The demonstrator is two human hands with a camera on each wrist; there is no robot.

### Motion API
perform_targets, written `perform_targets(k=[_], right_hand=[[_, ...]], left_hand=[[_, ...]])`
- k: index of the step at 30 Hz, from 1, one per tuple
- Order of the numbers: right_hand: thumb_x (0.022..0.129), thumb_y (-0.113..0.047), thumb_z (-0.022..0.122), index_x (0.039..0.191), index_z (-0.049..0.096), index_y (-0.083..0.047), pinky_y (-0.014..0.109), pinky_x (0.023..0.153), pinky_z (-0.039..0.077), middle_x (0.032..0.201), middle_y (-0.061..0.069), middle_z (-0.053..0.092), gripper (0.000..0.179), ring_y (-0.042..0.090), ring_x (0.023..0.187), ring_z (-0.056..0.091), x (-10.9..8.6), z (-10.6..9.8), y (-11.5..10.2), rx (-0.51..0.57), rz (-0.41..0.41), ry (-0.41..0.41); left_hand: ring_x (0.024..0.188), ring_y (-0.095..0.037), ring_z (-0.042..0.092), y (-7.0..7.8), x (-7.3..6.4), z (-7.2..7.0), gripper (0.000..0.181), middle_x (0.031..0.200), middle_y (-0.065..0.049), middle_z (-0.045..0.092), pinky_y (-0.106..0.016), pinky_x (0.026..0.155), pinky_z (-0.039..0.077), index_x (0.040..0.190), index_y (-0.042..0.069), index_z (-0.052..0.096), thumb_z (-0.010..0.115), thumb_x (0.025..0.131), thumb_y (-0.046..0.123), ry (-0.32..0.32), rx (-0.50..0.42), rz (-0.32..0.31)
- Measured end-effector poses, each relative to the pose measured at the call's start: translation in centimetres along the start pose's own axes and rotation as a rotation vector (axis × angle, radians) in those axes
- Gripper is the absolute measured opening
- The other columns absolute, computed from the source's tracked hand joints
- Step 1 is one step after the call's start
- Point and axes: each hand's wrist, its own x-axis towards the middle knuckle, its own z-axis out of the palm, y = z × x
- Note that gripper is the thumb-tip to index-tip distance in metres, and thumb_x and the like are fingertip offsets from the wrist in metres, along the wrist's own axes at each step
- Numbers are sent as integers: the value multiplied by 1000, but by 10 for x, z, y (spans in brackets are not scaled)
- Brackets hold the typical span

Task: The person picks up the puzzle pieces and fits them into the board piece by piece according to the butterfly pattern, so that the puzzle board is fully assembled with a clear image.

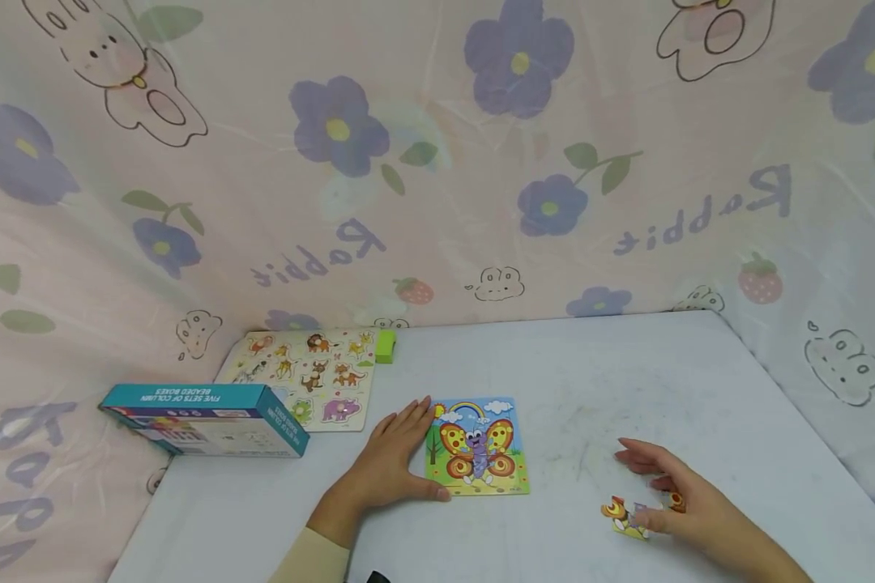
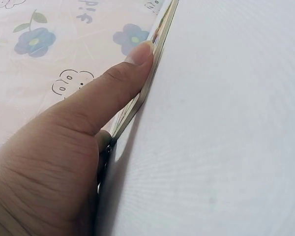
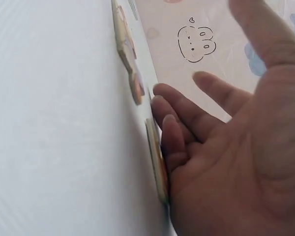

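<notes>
A square butterfly puzzle board (image 1: 506,478) lies flat on the table, with rainbow and clouds across its top. My left hand (image 1: 390,465) rests along its left side, fingers nearly straight near the far corner. In the left wrist view, the thumb (image 2: 123,76) touches the board's near edge. Farther right, my right hand (image 1: 689,506) hovers low, thumb and fingers apart, over loose puzzle pieces. One group of pieces (image 1: 620,518) shows orange, yellow and purple; another piece (image 1: 676,502) is partly hidden by the hand. In the right wrist view, a puzzle piece (image 3: 157,162) lies beside the palm.
A teal-edged box (image 1: 211,421) stands at the left, overlapping an animal knob puzzle (image 1: 357,389) behind it. Beside that puzzle is a small green block (image 1: 385,346). A patterned curtain (image 1: 437,178) encloses the white table (image 1: 576,364) at the back and sides.
</notes>
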Motion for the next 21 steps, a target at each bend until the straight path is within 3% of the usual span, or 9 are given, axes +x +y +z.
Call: perform_targets(k=[4, 8, 17, 21], right_hand=[[90, -21, 92, 150, 63, -24, 6, 101, 31, 158, 0, 53, 67, -7, 141, 37, -2, 4, -1, -68, -4, -56], [94, -24, 88, 133, 73, -34, 7, 100, 33, 158, -1, 51, 42, -7, 141, 31, -2, 5, -1, -151, -16, -70], [99, -19, 83, 114, 72, -37, 11, 94, 38, 151, 3, 56, 26, -8, 135, 32, 3, 8, -1, -192, 5, -61], [98, -26, 84, 109, 68, -39, 16, 92, 44, 147, 2, 58, 23, -4, 130, 36, 6, 11, -5, -232, 70, -80]], left_hand=[[166, -20, 6, 0, 1, -1, 135, 181, 2, 14, -53, 130, 6, 174, 14, 27, 78, 73, 87, 6, -1, 4], [166, -20, 5, 0, 1, -1, 135, 182, 3, 13, -53, 130, 6, 174, 14, 27, 78, 73, 87, 4, -2, 2], [166, -21, 6, 0, 0, 0, 135, 181, 2, 14, -54, 130, 6, 174, 14, 28, 79, 72, 87, 3, -1, -1], [166, -21, 6, 0, 0, 0, 136, 181, 3, 14, -53, 130, 6, 174, 14, 28, 79, 72, 87, 2, -3, -1]])
